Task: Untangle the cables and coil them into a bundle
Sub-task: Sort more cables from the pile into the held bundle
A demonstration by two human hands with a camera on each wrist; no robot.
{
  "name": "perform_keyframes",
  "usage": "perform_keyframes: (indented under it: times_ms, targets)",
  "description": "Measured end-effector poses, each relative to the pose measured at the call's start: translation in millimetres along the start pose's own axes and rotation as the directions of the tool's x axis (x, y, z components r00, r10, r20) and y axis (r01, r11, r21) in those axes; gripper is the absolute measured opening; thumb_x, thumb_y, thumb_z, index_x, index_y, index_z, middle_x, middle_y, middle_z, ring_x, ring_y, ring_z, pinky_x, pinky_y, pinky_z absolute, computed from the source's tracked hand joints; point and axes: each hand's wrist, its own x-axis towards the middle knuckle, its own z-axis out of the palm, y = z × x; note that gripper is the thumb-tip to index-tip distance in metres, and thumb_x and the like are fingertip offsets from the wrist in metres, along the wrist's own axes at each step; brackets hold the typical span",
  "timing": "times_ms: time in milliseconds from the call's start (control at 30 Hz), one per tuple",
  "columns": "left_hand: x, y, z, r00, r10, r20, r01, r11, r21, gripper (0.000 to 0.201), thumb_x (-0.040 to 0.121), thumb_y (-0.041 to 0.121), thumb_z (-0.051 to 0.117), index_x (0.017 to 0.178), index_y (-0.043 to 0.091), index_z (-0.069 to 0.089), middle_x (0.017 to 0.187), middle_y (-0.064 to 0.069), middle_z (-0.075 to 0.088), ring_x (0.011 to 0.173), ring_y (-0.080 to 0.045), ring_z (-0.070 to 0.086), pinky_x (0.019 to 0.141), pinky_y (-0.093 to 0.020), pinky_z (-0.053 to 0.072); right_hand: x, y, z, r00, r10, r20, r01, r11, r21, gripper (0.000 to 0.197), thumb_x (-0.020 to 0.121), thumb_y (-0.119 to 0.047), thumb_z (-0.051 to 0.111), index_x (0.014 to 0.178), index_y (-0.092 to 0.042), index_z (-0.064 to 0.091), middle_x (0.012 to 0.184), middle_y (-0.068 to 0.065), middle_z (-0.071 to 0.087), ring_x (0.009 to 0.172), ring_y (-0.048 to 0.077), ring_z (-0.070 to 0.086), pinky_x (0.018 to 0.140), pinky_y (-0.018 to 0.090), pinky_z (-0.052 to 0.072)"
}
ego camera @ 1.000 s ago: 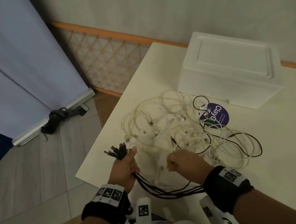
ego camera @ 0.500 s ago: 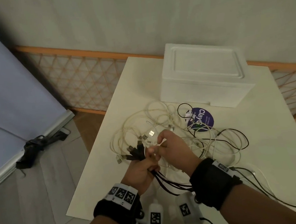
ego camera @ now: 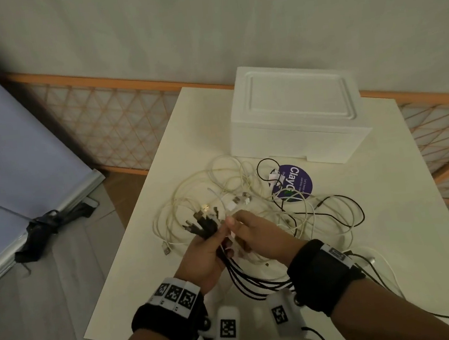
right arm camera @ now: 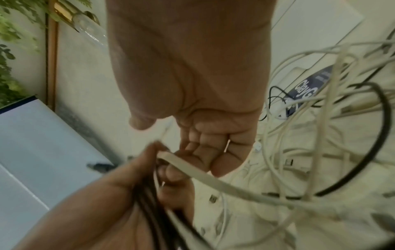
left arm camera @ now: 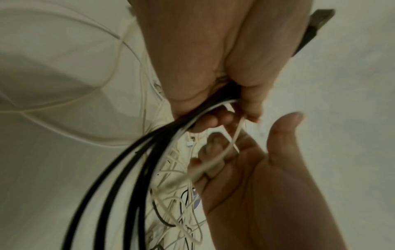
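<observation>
Looking down from the head view, I see a cream rectangular surface (ego camera: 404,206) set against a pale wall (ego camera: 202,20), with an orange-framed lattice panel (ego camera: 108,126) running along the wall's foot behind it. My left hand (ego camera: 203,258) hangs over the surface's near edge, its fingers (left arm camera: 250,94) curled tight round a bunch of black cables (ego camera: 246,278) whose plugs (ego camera: 201,222) fan out past the knuckles; one white strand runs in the same grip. My right hand (ego camera: 258,235) sits just beside it, touching it, and its fingers (left arm camera: 210,143) are curled round a white cable (right arm camera: 213,181) that leads back into the loose tangle of white and black cables (ego camera: 248,195) spread across the middle of the surface. A white foam box (ego camera: 295,118) stands toward the far edge, and a round purple sticker (ego camera: 294,182) lies just in front of it, partly under the tangle. Off the left edge lies a grey tiled floor (ego camera: 51,298), with a pale blue panel (ego camera: 6,137) leaning there and a dark bundle (ego camera: 46,224) at its base.
</observation>
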Motion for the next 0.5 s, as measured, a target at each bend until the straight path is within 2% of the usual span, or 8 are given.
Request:
perform_keyframes:
  times_ms: [33, 67, 133, 167, 233, 333, 433, 500]
  targets:
    - [1, -2, -3, 0.999, 0.000, -0.047, -0.001, 0.999, -0.034, 0.022, 0.090, 0.019, 0.056, 0.100, 0.002, 0.065, 0.092, -0.015, 0.067, 0.071, -0.018, 0.063, 0.061, -0.029, 0.051, -2, 2, -5, 0.999, 0.011, 0.033, -0.009, 0.999, -0.047, 0.042, 0.091, -0.057, 0.045, 0.105, -0.019, 0.057, 0.070, -0.004, 0.060, 0.055, 0.002, 0.055, 0.060, 0.019, 0.045]
    - [1, -3, -5, 0.996, -0.002, -0.094, -0.005, 0.997, -0.082, 0.021, 0.090, 0.020, 0.055, 0.095, 0.002, 0.066, 0.094, -0.015, 0.069, 0.075, -0.020, 0.067, 0.067, -0.032, 0.056, -3, 4, -11, 0.997, 0.021, 0.072, -0.013, 0.994, -0.110, 0.033, 0.093, -0.048, 0.049, 0.106, -0.019, 0.058, 0.069, -0.005, 0.059, 0.053, 0.002, 0.054, 0.056, 0.017, 0.044]
    - [0, -4, -13, 0.980, -0.004, -0.201, -0.034, 0.982, -0.187, 0.026, 0.096, 0.017, 0.048, 0.083, 0.001, 0.064, 0.080, -0.013, 0.071, 0.075, -0.024, 0.070, 0.078, -0.042, 0.058, -7, 9, -24, 0.990, 0.032, 0.138, 0.001, 0.971, -0.237, 0.023, 0.095, -0.037, 0.053, 0.103, -0.017, 0.062, 0.069, -0.005, 0.058, 0.057, 0.005, 0.053, 0.057, 0.016, 0.042]
    - [0, -3, -18, 0.968, -0.003, -0.252, -0.058, 0.971, -0.233, 0.026, 0.098, 0.017, 0.046, 0.082, 0.002, 0.060, 0.070, -0.009, 0.068, 0.073, -0.025, 0.070, 0.079, -0.042, 0.058, -9, 11, -29, 0.987, 0.032, 0.155, 0.018, 0.952, -0.306, 0.022, 0.095, -0.034, 0.053, 0.099, -0.016, 0.064, 0.070, -0.006, 0.057, 0.060, 0.006, 0.053, 0.058, 0.014, 0.041]
    - [2, 3, -34, 0.939, -0.023, -0.343, -0.093, 0.944, -0.317, 0.020, 0.100, 0.015, 0.043, 0.082, 0.008, 0.051, 0.054, -0.002, 0.055, 0.062, -0.020, 0.066, 0.075, -0.040, 0.057, -14, 16, -39, 0.990, 0.023, 0.138, 0.036, 0.913, -0.407, 0.021, 0.094, -0.035, 0.053, 0.092, -0.019, 0.067, 0.073, -0.008, 0.060, 0.067, 0.004, 0.054, 0.063, 0.017, 0.041]
    - [2, 10, -48, 0.920, -0.092, -0.381, -0.057, 0.931, -0.362, 0.027, 0.101, 0.016, 0.042, 0.074, 0.014, 0.040, 0.047, 0.002, 0.038, 0.045, -0.015, 0.049, 0.074, -0.038, 0.051, -23, 22, -45, 0.998, -0.023, 0.066, 0.048, 0.909, -0.413, 0.020, 0.092, -0.040, 0.054, 0.086, -0.027, 0.068, 0.080, -0.006, 0.066, 0.072, 0.004, 0.057, 0.073, 0.027, 0.046]
    - [-3, 6, -49, 0.927, -0.085, -0.364, -0.051, 0.935, -0.350, 0.034, 0.101, 0.020, 0.040, 0.068, 0.017, 0.034, 0.047, 0.004, 0.031, 0.040, -0.012, 0.038, 0.061, -0.029, 0.039, -28, 23, -38, 0.997, -0.047, 0.061, 0.069, 0.883, -0.463, 0.022, 0.089, -0.046, 0.057, 0.083, -0.027, 0.066, 0.073, -0.012, 0.061, 0.070, -0.002, 0.055, 0.067, 0.021, 0.043]
    - [-4, 8, -52, 0.925, -0.071, -0.374, -0.075, 0.929, -0.363, 0.032, 0.101, 0.021, 0.041, 0.070, 0.017, 0.037, 0.048, 0.004, 0.035, 0.040, -0.011, 0.041, 0.059, -0.028, 0.042, -30, 22, -36, 0.996, -0.068, 0.062, 0.089, 0.886, -0.455, 0.011, 0.085, -0.043, 0.063, 0.082, -0.033, 0.065, 0.072, -0.015, 0.059, 0.070, -0.005, 0.054, 0.066, 0.016, 0.041]
